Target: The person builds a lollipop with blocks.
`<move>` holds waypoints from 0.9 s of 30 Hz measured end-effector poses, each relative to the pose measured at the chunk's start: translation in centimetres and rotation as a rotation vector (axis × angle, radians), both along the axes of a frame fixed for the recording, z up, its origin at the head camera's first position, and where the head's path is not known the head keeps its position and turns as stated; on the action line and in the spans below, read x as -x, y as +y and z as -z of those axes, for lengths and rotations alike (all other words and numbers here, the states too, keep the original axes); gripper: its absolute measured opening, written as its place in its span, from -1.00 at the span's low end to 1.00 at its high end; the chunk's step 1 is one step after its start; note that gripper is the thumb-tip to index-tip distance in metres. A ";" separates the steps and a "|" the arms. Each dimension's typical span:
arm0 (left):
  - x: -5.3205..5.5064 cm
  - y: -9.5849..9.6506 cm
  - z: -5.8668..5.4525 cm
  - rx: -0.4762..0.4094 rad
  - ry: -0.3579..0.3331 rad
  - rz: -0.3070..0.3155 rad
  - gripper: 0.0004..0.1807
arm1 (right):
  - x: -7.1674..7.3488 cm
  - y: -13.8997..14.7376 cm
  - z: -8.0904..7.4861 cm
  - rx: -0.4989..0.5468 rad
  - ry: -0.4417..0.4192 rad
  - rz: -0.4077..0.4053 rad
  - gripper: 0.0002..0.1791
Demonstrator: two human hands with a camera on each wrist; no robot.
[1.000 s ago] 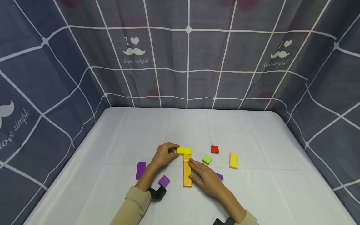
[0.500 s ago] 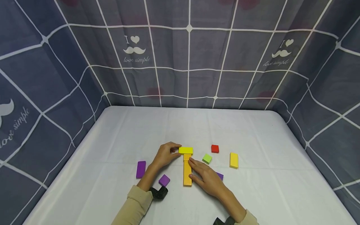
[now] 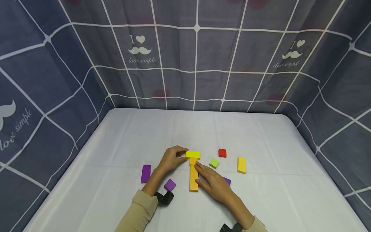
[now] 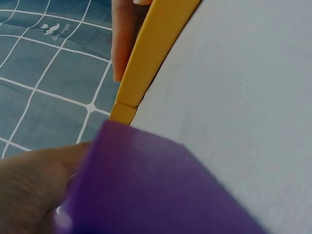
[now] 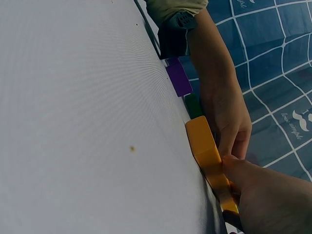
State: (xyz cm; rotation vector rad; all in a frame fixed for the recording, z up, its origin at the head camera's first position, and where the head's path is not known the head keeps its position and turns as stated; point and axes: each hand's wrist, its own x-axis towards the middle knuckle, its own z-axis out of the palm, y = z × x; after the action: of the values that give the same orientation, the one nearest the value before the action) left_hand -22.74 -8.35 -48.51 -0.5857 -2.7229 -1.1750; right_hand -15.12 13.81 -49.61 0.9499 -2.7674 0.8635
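My left hand [image 3: 171,159] pinches the left end of a bright yellow block [image 3: 192,154] between thumb and index finger. That block lies crosswise at the far end of a short orange block [image 3: 193,161], which lines up with a long orange block [image 3: 194,177]. My right hand [image 3: 213,183] rests along the right side of the orange blocks, fingertips and thumb touching them. The right wrist view shows the long orange block [image 5: 207,148] beside my thumb. A purple cube [image 4: 156,190] fills the front of the left wrist view and hides part of the left hand's work.
Left of the orange blocks lie a purple block [image 3: 146,174] and the purple cube [image 3: 170,185]. To the right are a green cube [image 3: 214,163], a red block [image 3: 222,153] and a yellow-orange block [image 3: 242,165]. A purple block [image 3: 227,181] is partly hidden behind my right hand.
My left hand has slid the bright yellow block slightly to the right, so it sits more centrally over the short orange block's end. The right hand stays in place.
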 end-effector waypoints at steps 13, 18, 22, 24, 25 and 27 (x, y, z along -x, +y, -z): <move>0.1 0.2 -0.3 0.013 0.004 0.031 -0.64 | 0.0 0.1 0.1 -0.005 -0.006 0.008 -0.39; 0.2 0.3 -0.4 0.029 -0.008 0.043 -0.65 | 0.0 0.2 0.0 0.004 -0.002 0.002 -0.40; 0.2 0.2 -0.3 0.037 -0.007 0.043 -0.66 | 0.1 0.1 0.0 0.005 -0.005 -0.002 -0.40; 0.2 0.2 -0.3 0.039 -0.005 0.042 -0.66 | 0.1 0.1 0.0 0.004 -0.011 -0.003 -0.40; 0.2 0.2 -0.3 0.039 -0.005 0.043 -0.66 | 0.1 0.1 0.0 0.003 -0.013 -0.003 -0.40; 0.1 0.1 -0.3 0.036 -0.005 0.043 -0.66 | 0.1 0.0 0.0 -0.001 -0.016 -0.002 -0.39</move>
State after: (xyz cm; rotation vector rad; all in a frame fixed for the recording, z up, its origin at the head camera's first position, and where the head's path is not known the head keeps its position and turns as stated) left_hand -22.89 -8.22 -48.20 -0.6504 -2.7542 -1.1398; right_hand -15.19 13.82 -49.58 0.9495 -2.7807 0.8742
